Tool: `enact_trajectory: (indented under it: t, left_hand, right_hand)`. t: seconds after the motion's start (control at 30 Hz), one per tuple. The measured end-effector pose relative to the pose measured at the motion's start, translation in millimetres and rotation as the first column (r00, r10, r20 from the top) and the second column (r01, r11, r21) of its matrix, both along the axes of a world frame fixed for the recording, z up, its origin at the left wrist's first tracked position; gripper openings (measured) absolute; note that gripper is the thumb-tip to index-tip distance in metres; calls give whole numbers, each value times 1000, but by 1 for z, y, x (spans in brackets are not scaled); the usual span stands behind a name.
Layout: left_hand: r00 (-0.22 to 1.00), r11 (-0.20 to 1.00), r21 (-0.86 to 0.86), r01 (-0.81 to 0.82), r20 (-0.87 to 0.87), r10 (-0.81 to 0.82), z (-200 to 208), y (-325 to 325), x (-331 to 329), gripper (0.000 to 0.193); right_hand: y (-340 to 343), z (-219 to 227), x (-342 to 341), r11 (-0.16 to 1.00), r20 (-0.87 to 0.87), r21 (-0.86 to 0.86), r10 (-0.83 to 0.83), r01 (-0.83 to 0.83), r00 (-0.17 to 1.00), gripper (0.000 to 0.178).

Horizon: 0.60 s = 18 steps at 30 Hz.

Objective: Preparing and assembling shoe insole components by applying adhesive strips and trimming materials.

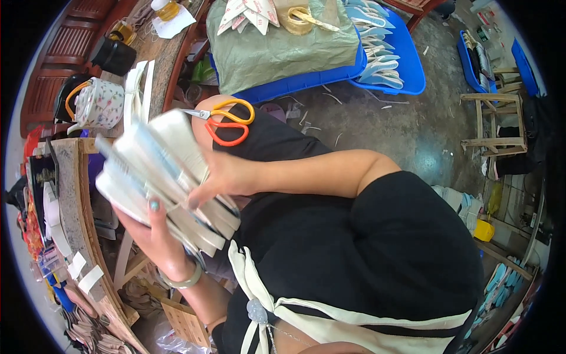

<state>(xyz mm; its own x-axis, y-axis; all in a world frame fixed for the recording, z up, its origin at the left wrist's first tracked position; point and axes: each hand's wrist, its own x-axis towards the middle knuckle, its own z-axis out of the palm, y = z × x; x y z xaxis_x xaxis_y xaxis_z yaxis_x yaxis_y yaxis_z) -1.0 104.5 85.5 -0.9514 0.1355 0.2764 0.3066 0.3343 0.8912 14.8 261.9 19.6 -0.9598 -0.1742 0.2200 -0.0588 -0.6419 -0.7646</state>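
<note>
Thumb (158, 219) across its near face, my left hand (156, 242) holds a bundle of layered white pieces (160, 168) from below left; my right hand (227, 174) grips its right side. Scissors (216, 112) lie on my lap (280, 134), just beyond.

White paper (174, 24) on the table (158, 52) is topped by a jar of amber liquid (165, 9). A floral pot (100, 105) is seen near a black vessel (114, 56). A yellowish tape roll (293, 22) is laid on a green sheet (283, 59). A wooden stool (490, 142) is placed near a blue bin (468, 64)
</note>
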Motion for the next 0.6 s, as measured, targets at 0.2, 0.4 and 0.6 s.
enact_trajectory:
  t: [0.2, 0.4, 0.6]
  left_hand:
    - [815, 891, 16, 454, -411, -408, 36, 149, -40, 72]
    - [65, -254, 489, 835, -545, -836, 51, 171, 53, 74]
    - [-80, -373, 560, 739, -477, -875, 53, 167, 47, 81]
  right_hand:
    - [101, -43, -14, 922, 88, -380, -46, 77, 995, 72]
    - [202, -48, 31, 734, 202, -283, -584, 617, 786, 85]
    - [263, -95, 75, 524, 280, -170, -786, 834, 551, 79]
